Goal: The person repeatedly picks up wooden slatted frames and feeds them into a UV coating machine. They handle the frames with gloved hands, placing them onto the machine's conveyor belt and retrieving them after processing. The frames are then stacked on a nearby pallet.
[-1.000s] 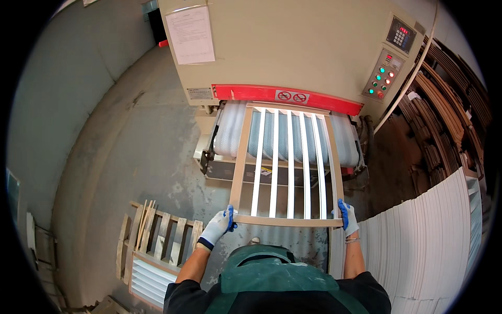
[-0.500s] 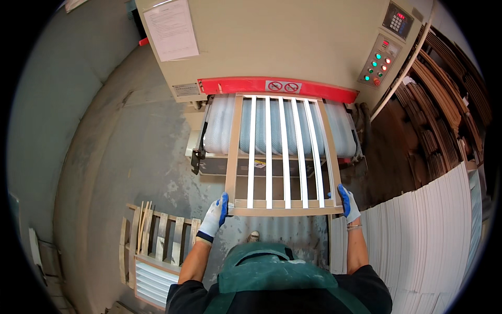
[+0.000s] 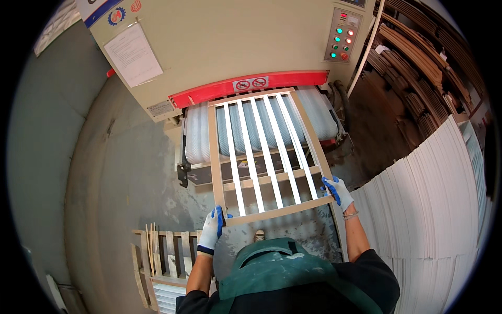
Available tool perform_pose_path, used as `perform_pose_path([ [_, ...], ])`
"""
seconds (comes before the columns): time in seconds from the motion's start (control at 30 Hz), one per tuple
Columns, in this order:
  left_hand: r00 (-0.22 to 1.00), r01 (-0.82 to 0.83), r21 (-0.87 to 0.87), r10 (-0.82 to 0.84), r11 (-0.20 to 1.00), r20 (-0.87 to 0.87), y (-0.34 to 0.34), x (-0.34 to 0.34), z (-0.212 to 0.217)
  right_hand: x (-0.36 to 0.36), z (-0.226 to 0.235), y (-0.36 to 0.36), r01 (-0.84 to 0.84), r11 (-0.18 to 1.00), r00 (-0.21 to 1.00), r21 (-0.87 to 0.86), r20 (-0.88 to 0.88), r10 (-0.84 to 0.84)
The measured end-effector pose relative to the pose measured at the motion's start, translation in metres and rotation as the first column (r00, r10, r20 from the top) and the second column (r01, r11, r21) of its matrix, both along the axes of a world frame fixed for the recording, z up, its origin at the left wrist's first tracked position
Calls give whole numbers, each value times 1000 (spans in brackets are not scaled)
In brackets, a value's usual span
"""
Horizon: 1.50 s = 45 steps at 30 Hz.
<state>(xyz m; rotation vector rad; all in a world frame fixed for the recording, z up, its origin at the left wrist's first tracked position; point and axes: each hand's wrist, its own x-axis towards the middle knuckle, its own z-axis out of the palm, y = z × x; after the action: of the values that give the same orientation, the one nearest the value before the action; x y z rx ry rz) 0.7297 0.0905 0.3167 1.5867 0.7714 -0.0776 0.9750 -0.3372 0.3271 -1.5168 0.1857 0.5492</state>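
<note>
A rectangular slatted frame [image 3: 215, 157], tan along its edges with several white slats, stretches from my hands to the machine. Its far end rests on the blue-white mesh conveyor belt [image 3: 319, 120], just before the red guard bar [image 3: 209, 94]. My left hand [image 3: 210, 231], in a white and blue work glove, is closed on the frame's near left corner. At the near right corner my right hand [image 3: 339, 193], gloved alike, grips the side rail. The near end is held above the floor. Some fingers are hidden behind the rails.
The large beige machine [image 3: 246, 47] stands ahead, with a button panel [image 3: 342, 36]. Stacked white boards [image 3: 418, 209] stand at right; brown strips [image 3: 413, 63] fill racks behind them. A wooden pallet [image 3: 170, 251] with a white slatted panel [image 3: 168, 295] lies at lower left.
The view has turned, so the machine sits further left and tilted. My hands still grip the frame; its near end now slants, right corner higher in the picture, and a second crosspiece shows apart.
</note>
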Motion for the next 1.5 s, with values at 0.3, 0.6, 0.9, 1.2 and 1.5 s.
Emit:
perform_pose_path([
  [0.3, 874, 367, 795, -470, 482, -119, -19, -81, -19, -69, 6, -38, 65, 998, 995, -13, -76, -66],
  [0.6, 857, 301, 834, -515, 463, -23, -53, -119, -5, -114, 8, -72, 74, 997, 993, -33, -90, -77],
  [0.9, 864, 331, 821, -500, 466, -64, -69, -131, -6, -132, 13, -86, 71, 997, 996, 13, -58, -70],
  [1.2, 832, 223, 903, -554, 368, 21, -70, -147, -28, -136, 9, -93, 64, 998, 995, -13, -81, -65],
  [1.5, 963, 230, 541, -268, 809, -9, -85, -138, -17, -140, 3, -92, 98, 992, 991, -74, -84, -104],
])
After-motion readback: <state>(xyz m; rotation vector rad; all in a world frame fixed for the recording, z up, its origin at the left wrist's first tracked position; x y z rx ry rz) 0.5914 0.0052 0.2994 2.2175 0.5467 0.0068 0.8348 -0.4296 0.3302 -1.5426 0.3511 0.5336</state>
